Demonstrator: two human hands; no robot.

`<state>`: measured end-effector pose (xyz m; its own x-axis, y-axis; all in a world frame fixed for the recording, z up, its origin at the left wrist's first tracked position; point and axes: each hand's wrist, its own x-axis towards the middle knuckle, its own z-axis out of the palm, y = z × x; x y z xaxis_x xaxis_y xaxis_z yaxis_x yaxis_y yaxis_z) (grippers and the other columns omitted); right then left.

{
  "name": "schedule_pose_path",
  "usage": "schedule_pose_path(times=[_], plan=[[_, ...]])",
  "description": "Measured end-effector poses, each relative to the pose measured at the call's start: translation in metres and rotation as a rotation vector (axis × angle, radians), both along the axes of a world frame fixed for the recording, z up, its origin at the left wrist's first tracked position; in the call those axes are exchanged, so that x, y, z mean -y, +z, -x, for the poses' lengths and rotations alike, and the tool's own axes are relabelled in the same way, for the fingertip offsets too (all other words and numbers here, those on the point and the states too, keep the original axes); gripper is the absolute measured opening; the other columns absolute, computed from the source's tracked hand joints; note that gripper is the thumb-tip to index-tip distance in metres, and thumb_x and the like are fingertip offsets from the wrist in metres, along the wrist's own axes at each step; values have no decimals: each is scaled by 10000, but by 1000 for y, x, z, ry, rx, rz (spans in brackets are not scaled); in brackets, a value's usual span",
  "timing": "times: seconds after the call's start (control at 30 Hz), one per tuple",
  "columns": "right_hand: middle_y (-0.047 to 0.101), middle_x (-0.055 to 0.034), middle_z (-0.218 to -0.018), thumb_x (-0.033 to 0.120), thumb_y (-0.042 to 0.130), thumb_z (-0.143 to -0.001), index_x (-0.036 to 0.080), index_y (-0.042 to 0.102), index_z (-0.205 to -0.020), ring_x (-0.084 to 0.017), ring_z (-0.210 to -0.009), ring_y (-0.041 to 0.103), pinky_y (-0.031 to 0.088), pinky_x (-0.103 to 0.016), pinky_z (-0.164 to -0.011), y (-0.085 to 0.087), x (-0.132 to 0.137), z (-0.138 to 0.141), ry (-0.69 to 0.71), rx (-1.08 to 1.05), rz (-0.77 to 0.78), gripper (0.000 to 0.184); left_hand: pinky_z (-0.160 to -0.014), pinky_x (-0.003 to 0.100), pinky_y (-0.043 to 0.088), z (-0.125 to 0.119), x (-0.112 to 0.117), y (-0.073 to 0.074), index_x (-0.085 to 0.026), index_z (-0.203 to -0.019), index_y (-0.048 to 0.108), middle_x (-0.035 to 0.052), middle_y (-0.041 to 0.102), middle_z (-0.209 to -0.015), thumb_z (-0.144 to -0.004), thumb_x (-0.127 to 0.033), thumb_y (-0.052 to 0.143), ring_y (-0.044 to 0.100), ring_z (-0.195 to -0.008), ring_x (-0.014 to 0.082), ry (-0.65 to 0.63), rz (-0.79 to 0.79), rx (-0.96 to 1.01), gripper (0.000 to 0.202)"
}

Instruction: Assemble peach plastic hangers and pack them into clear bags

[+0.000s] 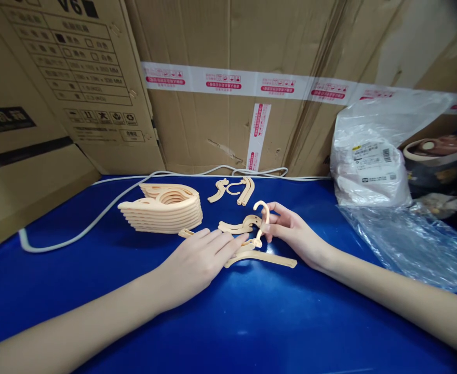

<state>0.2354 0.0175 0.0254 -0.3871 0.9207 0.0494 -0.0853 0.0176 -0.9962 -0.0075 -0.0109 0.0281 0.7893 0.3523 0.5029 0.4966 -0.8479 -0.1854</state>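
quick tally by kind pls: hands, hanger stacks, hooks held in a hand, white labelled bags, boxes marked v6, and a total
Hands: 2, the left hand and the right hand
Hanger stack: 1
Held hook: 1, in the right hand
White labelled bag: 1
Box marked V6: 1
Total: 6

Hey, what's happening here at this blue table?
A person is handling beige pieces that look like hanger parts. The right hand pinches a hook piece near its stem, its curved end pointing up. The left hand lies over a long arm piece; whether it grips it is hidden. More loose parts lie just behind, and a neat stack of similar beige pieces sits on the table, to the left.
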Motion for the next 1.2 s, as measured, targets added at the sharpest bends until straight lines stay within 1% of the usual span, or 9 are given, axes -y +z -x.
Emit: schedule_pose_path(times=[0.17,0.37,0.5,0.63,0.7,0.87,0.97,1.07,1.2], plan=[[590,62,-754,294,756,-807,207,512,-1001,-71,-613,478,385,-269,-664,3,3,1,-6,13,-18,324,-717,298,482,1,0,1,-83,-1259,576,69,711,-945,-1042,-80,251,648,-844,173,4,7,-17,390],[585,58,-759,305,758,-810,223,493,-987,-89,-644,505,418,-276,-673,5,0,0,-24,33,-70,329,-666,300,480,2,2,0,-72,-1336,528,69,702,-912,-1040,-80,237,644,-809,182,6,-19,-3,415],[585,50,-770,332,820,-750,227,496,-937,-106,-679,540,444,-281,-669,0,3,3,31,50,-87,389,-691,291,486,-4,10,1,-92,-1371,503,61,710,-964,-1045,-106,312,649,-819,169,1,-12,67,378],[602,41,-772,347,797,-775,229,511,-1006,-112,-674,549,460,-287,-659,-1,9,6,59,54,-78,387,-652,306,482,-10,16,3,-89,-1390,498,43,702,-885,-1050,-159,358,641,-774,182,-12,-28,52,375],[624,36,-783,320,781,-788,228,505,-1056,-106,-651,541,454,-281,-642,0,10,6,35,51,-78,395,-694,309,508,-10,16,4,-99,-1373,520,52,714,-924,-1053,-176,353,651,-810,183,-6,9,56,369],[641,54,-781,263,734,-816,252,438,-1294,-98,-611,519,443,-280,-641,3,8,3,-64,13,-88,562,-878,334,536,-8,12,6,-108,-1339,543,103,699,-1228,-1058,-190,348,654,-1003,189,42,146,116,352],[628,59,-749,253,747,-793,243,438,-1353,-105,-602,514,444,-292,-645,4,9,2,-124,0,-75,640,-883,343,535,-8,9,5,-119,-1319,551,92,710,-1196,-1058,-198,357,645,-989,193,68,193,134,335],[624,53,-746,268,761,-778,228,477,-1337,-110,-621,518,438,-288,-636,4,8,1,-173,-18,-71,628,-853,358,534,-7,7,3,-118,-1287,566,90,714,-1152,-1055,-208,369,634,-947,206,84,200,129,317],[612,56,-761,294,760,-784,249,495,-1334,-107,-636,513,428,-275,-622,3,5,-3,-197,-45,-61,612,-816,363,538,-6,4,0,-104,-1268,566,98,712,-1125,-1058,-219,358,628,-926,213,105,211,132,317]])
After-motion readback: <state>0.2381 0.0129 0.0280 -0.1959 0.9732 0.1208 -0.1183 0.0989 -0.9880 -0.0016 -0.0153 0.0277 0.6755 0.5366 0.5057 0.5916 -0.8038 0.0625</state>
